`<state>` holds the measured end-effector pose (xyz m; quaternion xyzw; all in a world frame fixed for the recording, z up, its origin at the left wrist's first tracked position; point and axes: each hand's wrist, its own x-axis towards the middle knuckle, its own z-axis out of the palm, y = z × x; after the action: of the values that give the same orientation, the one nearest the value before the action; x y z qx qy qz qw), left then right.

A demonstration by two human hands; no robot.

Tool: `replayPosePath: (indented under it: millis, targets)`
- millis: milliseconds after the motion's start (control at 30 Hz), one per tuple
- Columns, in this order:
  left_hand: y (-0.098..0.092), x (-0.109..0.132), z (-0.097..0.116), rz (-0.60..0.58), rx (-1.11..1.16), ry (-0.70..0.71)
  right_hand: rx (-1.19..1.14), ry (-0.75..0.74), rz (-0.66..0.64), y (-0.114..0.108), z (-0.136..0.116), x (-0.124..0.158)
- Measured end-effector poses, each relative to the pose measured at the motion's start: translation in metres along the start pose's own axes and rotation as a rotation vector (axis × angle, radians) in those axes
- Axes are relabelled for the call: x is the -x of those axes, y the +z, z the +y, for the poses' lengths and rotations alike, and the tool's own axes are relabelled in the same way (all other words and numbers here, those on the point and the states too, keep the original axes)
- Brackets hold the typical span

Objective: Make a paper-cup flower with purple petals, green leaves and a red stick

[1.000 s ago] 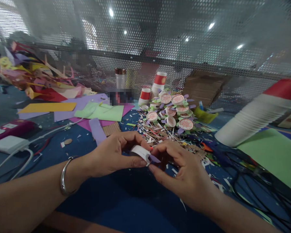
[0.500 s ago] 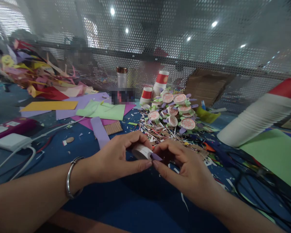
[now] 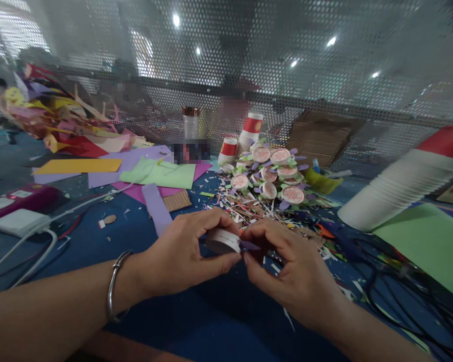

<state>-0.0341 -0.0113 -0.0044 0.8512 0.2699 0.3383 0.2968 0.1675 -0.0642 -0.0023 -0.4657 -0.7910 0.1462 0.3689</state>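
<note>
My left hand point(image 3: 196, 246) is closed on a cut-off paper cup base point(image 3: 222, 241), a shallow white disc tilted on its side between thumb and fingers. A small pointed purple paper piece point(image 3: 249, 246) sticks out from the right edge of that disc. Around this piece curl the thumb and fingers of my right hand point(image 3: 287, 266), fingertips at the disc's edge. Just beyond my hands is a heap of similar cup bases point(image 3: 268, 173) with red printed patterns and green and purple paper tabs.
Paper scraps point(image 3: 245, 203) litter the blue table point(image 3: 196, 322). Stacked paper cups point(image 3: 392, 186) lean at right beside green paper point(image 3: 430, 246) and black cables point(image 3: 388, 286). Coloured sheets point(image 3: 158, 171) and a purple strip point(image 3: 155, 206) lie left, near a white charger point(image 3: 20, 221). A perforated screen point(image 3: 226, 50) stands behind.
The cup base has turned slightly and shows more of its underside. My right thumb has drawn back a little from my left thumb; the purple piece now points further right.
</note>
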Motion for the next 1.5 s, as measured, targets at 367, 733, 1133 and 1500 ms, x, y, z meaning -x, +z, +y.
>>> replayPosePath:
  millis: [367,733,1133,1500]
  targets:
    - [0.0026,0.0004,0.0022,0.012,0.059,-0.086,0.08,-0.021,0.039,0.0032,0.0046,0.0006]
    - [0.0031,-0.0021,0.0016,-0.023,0.178,-0.222,0.045,0.061,0.083,0.0013,0.002,0.0011]
    - [0.0026,-0.0023,0.0032,-0.01,0.041,-0.202,0.003,0.07,0.073,0.0014,-0.0036,-0.0007]
    - [0.0044,-0.0019,0.0001,-0.07,0.21,-0.285,-0.045,0.139,0.055,0.0013,0.0003,-0.0022]
